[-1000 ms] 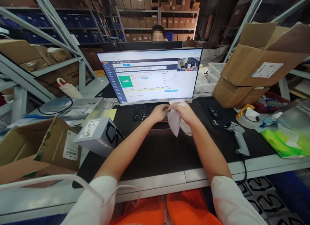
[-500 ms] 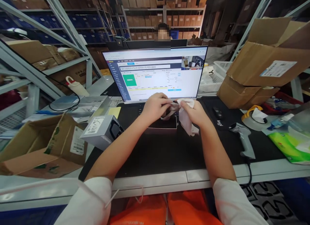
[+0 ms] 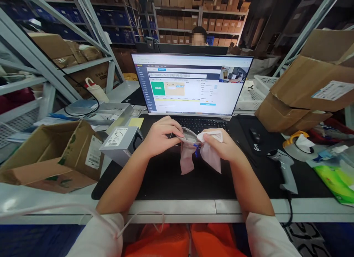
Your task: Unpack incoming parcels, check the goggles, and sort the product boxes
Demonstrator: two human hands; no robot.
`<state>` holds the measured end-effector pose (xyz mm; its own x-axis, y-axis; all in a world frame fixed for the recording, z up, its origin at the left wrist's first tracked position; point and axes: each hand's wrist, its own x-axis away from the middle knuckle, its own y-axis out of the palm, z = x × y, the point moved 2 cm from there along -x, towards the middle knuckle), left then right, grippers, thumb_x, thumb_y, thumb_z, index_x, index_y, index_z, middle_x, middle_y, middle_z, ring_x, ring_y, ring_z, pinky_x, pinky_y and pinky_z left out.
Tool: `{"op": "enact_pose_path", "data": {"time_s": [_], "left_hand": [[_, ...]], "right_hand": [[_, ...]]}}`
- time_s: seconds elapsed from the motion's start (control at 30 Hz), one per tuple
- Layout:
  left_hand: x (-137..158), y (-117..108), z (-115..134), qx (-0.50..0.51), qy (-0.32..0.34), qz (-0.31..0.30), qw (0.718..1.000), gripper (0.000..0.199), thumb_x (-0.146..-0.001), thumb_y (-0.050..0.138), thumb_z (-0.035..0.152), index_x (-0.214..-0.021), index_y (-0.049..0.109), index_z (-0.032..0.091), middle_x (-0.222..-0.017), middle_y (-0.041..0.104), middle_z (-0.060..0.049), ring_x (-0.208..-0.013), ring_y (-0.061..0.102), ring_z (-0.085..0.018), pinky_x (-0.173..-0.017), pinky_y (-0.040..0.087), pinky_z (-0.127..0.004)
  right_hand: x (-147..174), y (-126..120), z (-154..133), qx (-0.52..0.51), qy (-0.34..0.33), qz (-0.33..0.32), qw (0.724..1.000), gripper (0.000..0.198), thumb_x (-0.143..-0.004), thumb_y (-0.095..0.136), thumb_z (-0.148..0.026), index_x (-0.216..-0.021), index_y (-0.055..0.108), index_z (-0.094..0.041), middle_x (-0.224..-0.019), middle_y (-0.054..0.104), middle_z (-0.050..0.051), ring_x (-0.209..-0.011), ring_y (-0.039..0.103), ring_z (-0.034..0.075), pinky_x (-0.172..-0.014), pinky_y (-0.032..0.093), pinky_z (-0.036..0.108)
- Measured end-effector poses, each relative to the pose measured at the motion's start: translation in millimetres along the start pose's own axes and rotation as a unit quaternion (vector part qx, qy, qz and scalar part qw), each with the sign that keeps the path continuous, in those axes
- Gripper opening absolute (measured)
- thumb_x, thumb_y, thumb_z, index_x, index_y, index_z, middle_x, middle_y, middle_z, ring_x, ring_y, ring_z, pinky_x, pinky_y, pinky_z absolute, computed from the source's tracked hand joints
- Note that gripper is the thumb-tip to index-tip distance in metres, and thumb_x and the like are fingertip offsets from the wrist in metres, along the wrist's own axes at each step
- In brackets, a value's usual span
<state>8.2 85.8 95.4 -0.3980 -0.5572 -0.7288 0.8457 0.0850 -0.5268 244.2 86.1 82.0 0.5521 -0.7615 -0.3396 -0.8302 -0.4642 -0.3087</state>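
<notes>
- Well to the left of the left hand [image 3: 164,137], an open cardboard box [image 3: 49,172] tilts its flaps outward, likely parked there to be within that arm's reach
- Nearer, just beside the left forearm, a grey box [image 3: 120,144] would get in the way of a sideways swing
- The left hand has thumb and fingertips pinched together at the left end of a shiny curved piece [image 3: 190,134], seemingly to steady it; what the piece is, I cannot tell
- Between the hands, above the black mat [image 3: 177,187], the piece hangs in the air with thin pale wrap [image 3: 211,157] drooping below, and a small blue bit [image 3: 197,149] shows near its middle
- Beyond the hands stand a keyboard [image 3: 203,123], partly hidden, and a lit monitor [image 3: 190,87]
- The right hand [image 3: 221,144] is closed on bunched wrap, thumb on top, probably to keep it gathered
- Right of that hand lie a mouse [image 3: 254,135] and a scanner [image 3: 284,172], whose cord could catch the arm; farther out, a tape roll [image 3: 306,153]
</notes>
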Motion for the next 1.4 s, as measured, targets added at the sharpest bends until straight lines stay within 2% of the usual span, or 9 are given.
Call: {"op": "enact_pose_path", "data": {"time_s": [0.17, 0.33, 0.47, 0.53, 0.63, 0.9, 1.07, 1.2, 1.4], "left_hand": [[16.2, -7.4, -10.9, 0.094, -0.083, -0.108, 0.986, 0.012, -0.090, 0.068, 0.022, -0.080, 0.074, 0.019, -0.085, 0.074, -0.006, -0.078, 0.069, -0.018, -0.072, 0.052, -0.027], [19.5, -7.0, -12.0, 0.130, -0.071, -0.184, 0.972, 0.007, -0.088, 0.072, 0.021, -0.083, 0.070, 0.018, -0.094, 0.067, -0.006, -0.087, 0.065, -0.018, -0.081, 0.051, -0.029], [21.0, 3.5, -9.6, 0.172, -0.075, -0.217, 0.958, 0.005, -0.086, 0.075, 0.019, -0.083, 0.072, 0.019, -0.101, 0.064, -0.006, -0.091, 0.064, -0.017, -0.086, 0.050, -0.028], [21.7, 10.4, -9.0, 0.201, -0.078, -0.231, 0.949, 0.004, -0.084, 0.076, 0.017, -0.083, 0.073, 0.019, -0.102, 0.064, -0.006, -0.092, 0.064, -0.018, -0.087, 0.050, -0.029], [22.3, 18.2, -9.3, 0.260, -0.078, -0.237, 0.933, 0.005, -0.082, 0.079, 0.018, -0.081, 0.074, 0.020, -0.100, 0.064, -0.007, -0.094, 0.063, -0.020, -0.087, 0.051, -0.031], [22.3, 25.7, -22.1, 0.432, -0.175, -0.058, 0.883, 0.029, -0.075, 0.085, 0.034, -0.071, 0.061, 0.018, -0.092, 0.052, -0.005, -0.078, 0.054, -0.016, -0.070, 0.046, -0.030], [22.2, 27.7, -30.6, 0.447, -0.140, 0.074, 0.880, 0.018, -0.056, 0.059, 0.011, -0.067, 0.046, 0.018, -0.090, 0.050, -0.004, -0.082, 0.050, -0.017, -0.069, 0.041, -0.028], [22.7, 24.5, -33.1, 0.383, -0.095, 0.068, 0.916, 0.019, -0.054, 0.052, 0.008, -0.070, 0.047, 0.018, -0.095, 0.055, -0.006, -0.087, 0.051, -0.019, -0.072, 0.040, -0.030], [23.9, 24.7, -31.0, 0.283, -0.033, -0.014, 0.958, 0.015, -0.066, 0.046, 0.006, -0.073, 0.046, 0.019, -0.095, 0.057, -0.006, -0.085, 0.053, -0.020, -0.075, 0.043, -0.034]], "right_hand": [[2.8, -10.1, -3.8, 0.092, 0.035, 0.024, 0.995, 0.047, -0.102, 0.054, -0.054, -0.076, 0.065, -0.017, -0.074, 0.061, 0.003, -0.071, 0.054, 0.017, -0.067, 0.040, 0.029], [10.2, -26.4, -8.6, -0.039, 0.005, 0.145, 0.989, 0.041, -0.096, 0.062, -0.056, -0.084, 0.073, -0.018, -0.086, 0.072, 0.009, -0.077, 0.066, 0.024, -0.073, 0.051, 0.036], [18.1, -39.6, -14.8, -0.209, -0.160, 0.415, 0.871, 0.043, -0.093, 0.065, -0.055, -0.065, 0.059, -0.023, -0.079, 0.063, 0.004, -0.081, 0.068, 0.023, -0.080, 0.056, 0.039], [16.9, -33.6, -14.5, -0.249, -0.171, 0.482, 0.822, 0.039, -0.095, 0.060, -0.051, -0.067, 0.055, -0.024, -0.081, 0.057, 0.002, -0.090, 0.069, 0.023, -0.089, 0.056, 0.041], [8.0, -10.3, -12.5, -0.232, -0.147, 0.503, 0.820, 0.041, -0.100, 0.046, -0.052, -0.070, 0.045, -0.025, -0.085, 0.050, 0.002, -0.101, 0.067, 0.025, -0.097, 0.054, 0.046], [7.2, 42.7, -15.1, -0.126, -0.266, 0.413, 0.862, 0.044, -0.106, 0.031, -0.048, -0.071, 0.046, -0.025, -0.083, 0.048, 0.003, -0.093, 0.067, 0.025, -0.098, 0.050, 0.048], [-4.4, 45.4, 6.1, -0.189, -0.099, 0.125, 0.969, 0.037, -0.096, 0.053, -0.055, -0.078, 0.065, -0.025, -0.112, 0.068, 0.008, -0.124, 0.061, 0.034, -0.106, 0.048, 0.052], [-13.2, 30.6, 26.4, -0.172, 0.028, 0.095, 0.980, 0.031, -0.086, 0.064, -0.045, -0.107, 0.075, -0.024, -0.114, 0.072, 0.006, -0.104, 0.066, 0.028, -0.089, 0.053, 0.041], [-17.9, 30.7, 44.8, -0.181, 0.157, -0.022, 0.971, 0.031, -0.080, 0.065, -0.044, -0.103, 0.076, -0.025, -0.104, 0.072, 0.003, -0.096, 0.065, 0.026, -0.081, 0.051, 0.034]]}}
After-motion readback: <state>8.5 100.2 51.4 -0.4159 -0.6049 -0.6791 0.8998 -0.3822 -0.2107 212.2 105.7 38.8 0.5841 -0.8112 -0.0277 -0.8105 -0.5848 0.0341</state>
